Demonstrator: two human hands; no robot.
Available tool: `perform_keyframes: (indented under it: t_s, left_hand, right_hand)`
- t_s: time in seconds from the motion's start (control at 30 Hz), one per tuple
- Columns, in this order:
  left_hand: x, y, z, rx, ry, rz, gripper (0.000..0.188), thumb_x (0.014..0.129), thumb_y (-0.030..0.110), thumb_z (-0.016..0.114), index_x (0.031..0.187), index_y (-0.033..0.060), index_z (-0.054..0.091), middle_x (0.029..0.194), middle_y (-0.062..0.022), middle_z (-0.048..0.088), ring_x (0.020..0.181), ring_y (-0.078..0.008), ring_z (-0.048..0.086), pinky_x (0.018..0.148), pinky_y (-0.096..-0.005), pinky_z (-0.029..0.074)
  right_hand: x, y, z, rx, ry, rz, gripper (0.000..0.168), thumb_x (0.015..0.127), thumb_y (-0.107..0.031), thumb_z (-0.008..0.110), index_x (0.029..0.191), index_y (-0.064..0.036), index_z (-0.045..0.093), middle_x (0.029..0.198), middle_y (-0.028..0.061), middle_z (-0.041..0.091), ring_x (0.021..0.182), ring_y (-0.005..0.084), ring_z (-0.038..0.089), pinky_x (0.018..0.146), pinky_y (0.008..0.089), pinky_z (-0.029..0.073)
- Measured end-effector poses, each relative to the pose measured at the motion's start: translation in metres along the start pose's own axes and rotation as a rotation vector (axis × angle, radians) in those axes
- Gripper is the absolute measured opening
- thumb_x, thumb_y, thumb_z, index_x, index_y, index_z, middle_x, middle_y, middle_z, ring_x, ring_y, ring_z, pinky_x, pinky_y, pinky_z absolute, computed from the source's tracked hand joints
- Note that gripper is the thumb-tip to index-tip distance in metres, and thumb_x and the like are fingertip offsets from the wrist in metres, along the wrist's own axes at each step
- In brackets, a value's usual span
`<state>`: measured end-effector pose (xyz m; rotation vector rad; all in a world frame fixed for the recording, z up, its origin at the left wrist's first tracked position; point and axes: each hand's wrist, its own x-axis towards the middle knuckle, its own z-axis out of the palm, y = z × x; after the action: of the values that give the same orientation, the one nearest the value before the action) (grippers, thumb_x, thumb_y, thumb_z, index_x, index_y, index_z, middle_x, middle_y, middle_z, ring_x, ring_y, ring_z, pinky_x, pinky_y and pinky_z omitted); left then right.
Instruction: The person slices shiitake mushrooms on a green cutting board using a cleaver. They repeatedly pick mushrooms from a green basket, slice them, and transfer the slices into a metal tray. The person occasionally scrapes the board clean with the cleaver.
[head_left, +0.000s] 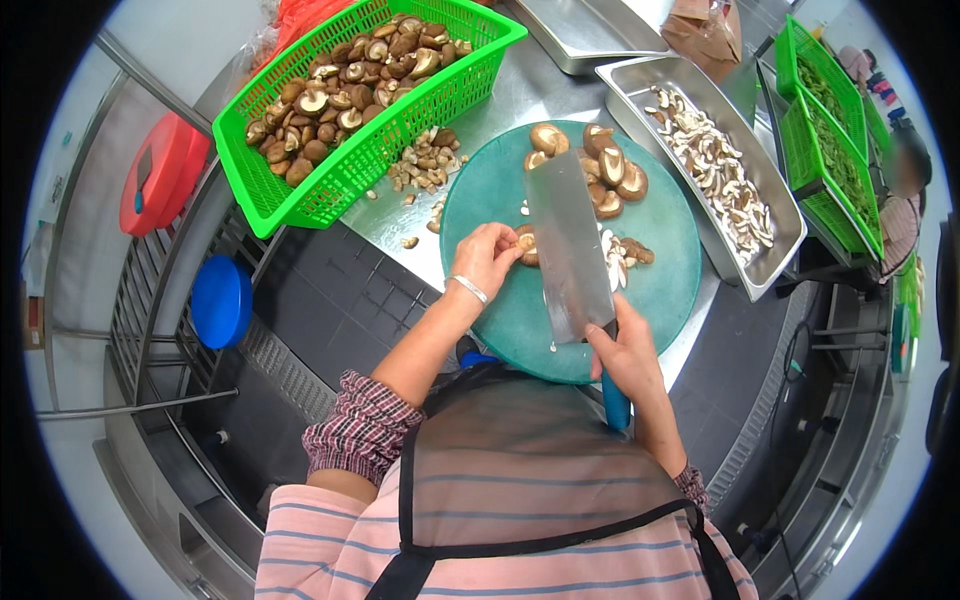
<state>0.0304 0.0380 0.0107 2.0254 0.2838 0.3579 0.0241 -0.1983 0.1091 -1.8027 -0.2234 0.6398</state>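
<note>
My right hand (626, 349) grips the blue handle of a wide-bladed cleaver (570, 247), its blade over a round green cutting board (510, 330). With its fingertips, my left hand (486, 259) holds a brown shiitake mushroom (526, 244) on the board, left of the blade; the blade hides part of what lies behind it. Several whole shiitake mushrooms (611, 166) sit at the board's far side. White mushroom slices (616, 259) lie just right of the blade, beside a small brown piece (636, 251).
A green plastic basket (382, 116) of shiitake stands at the far left. Cut stems (427, 161) lie between it and the board. To the right is a steel pan (780, 247) with sliced mushrooms. Another steel pan (592, 26) stands behind. A person (904, 202) is at far right near green baskets (832, 150).
</note>
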Motion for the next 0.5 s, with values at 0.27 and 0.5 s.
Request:
perform_keyframes:
  t_s: [0.27, 0.5]
  left_hand:
    - [0.000, -0.006, 0.000, 0.091, -0.028, 0.129, 0.015, 0.085, 0.000, 0.071, 0.097, 0.0004, 0.060, 0.088, -0.0098, 0.062, 0.072, -0.0189, 0.065, 0.065, -0.0304, 0.053]
    - [-0.002, -0.012, -0.012, -0.083, -0.062, 0.214, 0.016, 0.088, 0.001, 0.068, 0.098, 0.0038, 0.056, 0.087, -0.0061, 0.061, 0.069, -0.0158, 0.063, 0.061, -0.0274, 0.052]
  right_hand:
    - [0.024, -0.002, 0.006, -0.098, -0.053, 0.014, 0.035, 0.090, -0.004, 0.054, 0.123, 0.007, 0.049, 0.067, 0.0125, 0.062, 0.045, 0.0195, 0.059, 0.045, 0.0337, 0.048]
    - [0.035, 0.007, 0.016, 0.004, -0.019, -0.029, 0.031, 0.090, -0.004, 0.055, 0.119, 0.005, 0.050, 0.074, 0.0128, 0.063, 0.046, 0.0182, 0.059, 0.044, 0.0327, 0.048]
